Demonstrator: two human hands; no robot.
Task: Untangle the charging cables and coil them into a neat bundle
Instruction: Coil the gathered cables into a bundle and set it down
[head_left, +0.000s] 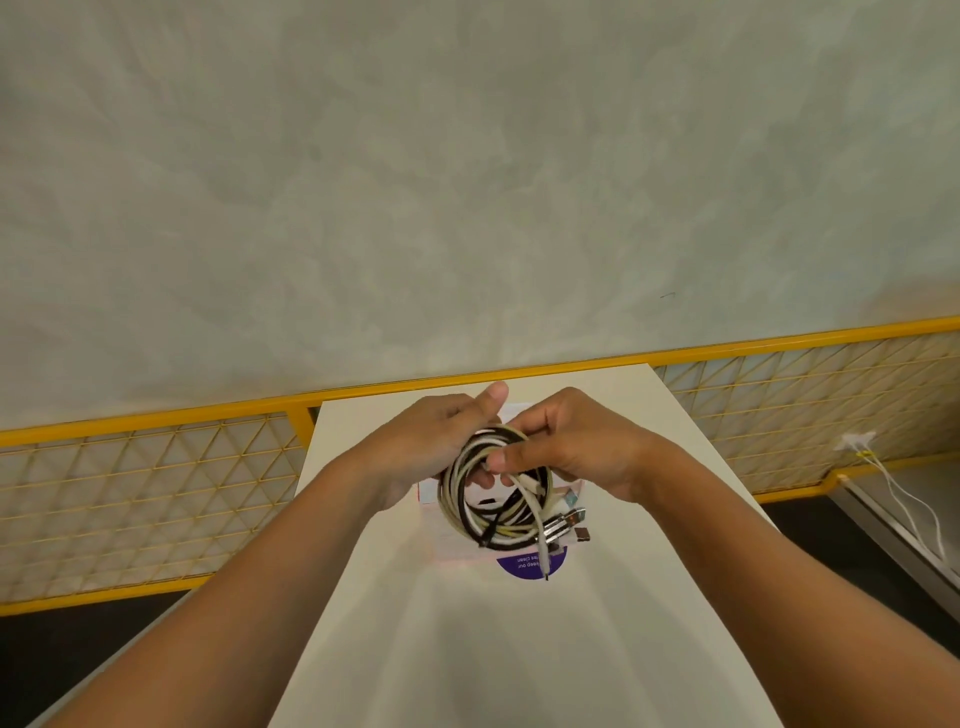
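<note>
A round coil of black, white and cream charging cables (470, 512) hangs in the air above the white table (519, 649). My left hand (436, 441) grips the coil's upper left side, its thumb raised. From the right, my right hand (571, 447) pinches the strands at the top of the coil between thumb and fingers. Several plug ends, a silver connector (558, 527) among them, stick out at the coil's lower right. A loose white end dangles below them.
A pale sheet with a purple round label (530, 564) lies on the table under the coil. A yellow mesh railing (145, 488) runs behind the table. At the far right, white cables (904, 499) hang from a wall socket over a grey ledge.
</note>
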